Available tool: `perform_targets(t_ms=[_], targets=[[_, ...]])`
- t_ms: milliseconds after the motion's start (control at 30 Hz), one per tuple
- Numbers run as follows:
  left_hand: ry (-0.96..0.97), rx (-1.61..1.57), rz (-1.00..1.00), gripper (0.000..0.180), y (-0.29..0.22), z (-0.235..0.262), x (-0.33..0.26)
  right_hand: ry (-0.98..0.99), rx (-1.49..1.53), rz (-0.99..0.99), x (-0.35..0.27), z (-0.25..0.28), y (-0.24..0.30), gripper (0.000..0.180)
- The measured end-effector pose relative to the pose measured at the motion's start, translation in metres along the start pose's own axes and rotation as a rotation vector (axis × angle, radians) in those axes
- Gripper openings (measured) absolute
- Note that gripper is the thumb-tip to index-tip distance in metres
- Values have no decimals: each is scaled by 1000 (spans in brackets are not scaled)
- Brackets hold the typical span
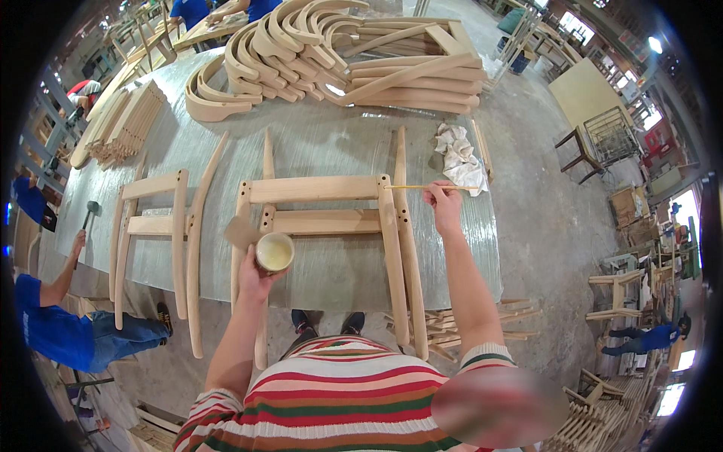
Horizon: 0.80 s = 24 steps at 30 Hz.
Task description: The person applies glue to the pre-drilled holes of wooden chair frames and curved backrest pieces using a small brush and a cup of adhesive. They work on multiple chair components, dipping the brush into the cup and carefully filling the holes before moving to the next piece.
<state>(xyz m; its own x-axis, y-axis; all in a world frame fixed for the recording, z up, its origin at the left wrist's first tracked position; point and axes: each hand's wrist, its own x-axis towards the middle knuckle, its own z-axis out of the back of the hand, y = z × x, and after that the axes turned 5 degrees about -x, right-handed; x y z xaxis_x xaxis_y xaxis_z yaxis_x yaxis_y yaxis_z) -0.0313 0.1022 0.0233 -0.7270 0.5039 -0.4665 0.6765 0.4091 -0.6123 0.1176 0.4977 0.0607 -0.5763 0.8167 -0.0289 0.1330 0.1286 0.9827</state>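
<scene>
My left hand is closed around a small round cup with a pale yellowish liquid inside. A flat brown piece shows just beyond that hand; whether I hold it too is unclear. Between the fingers of my right hand is a thin stick, pointing left. Its far tip is at the small dark holes in the right corner of a wooden chair frame. This frame lies in front of me on the plastic-covered table, its long legs reaching over the near edge.
A second chair frame lies at the left. Curved wooden parts and long pieces are heaped at the back; a bundle of sticks is at far left. Crumpled white paper sits at right. A co-worker grips a mallet.
</scene>
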Motion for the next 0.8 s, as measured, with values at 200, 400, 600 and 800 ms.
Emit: perform_targets(t_ms=[200, 400, 600, 800], targets=[[-36, -58, -37, 45, -1, 41, -23, 3, -61, 31, 11, -7, 2, 9], [-89, -35, -108, 36, 3, 35, -25, 52, -201, 160, 24, -20, 12, 8], [-64, -102, -72, 38, 4, 38, -22, 110, -431, 316, 37, -29, 15, 8], [-46, -50, -75, 44, 5, 46, -22, 133, -682, 391, 35, -50, 27, 11]])
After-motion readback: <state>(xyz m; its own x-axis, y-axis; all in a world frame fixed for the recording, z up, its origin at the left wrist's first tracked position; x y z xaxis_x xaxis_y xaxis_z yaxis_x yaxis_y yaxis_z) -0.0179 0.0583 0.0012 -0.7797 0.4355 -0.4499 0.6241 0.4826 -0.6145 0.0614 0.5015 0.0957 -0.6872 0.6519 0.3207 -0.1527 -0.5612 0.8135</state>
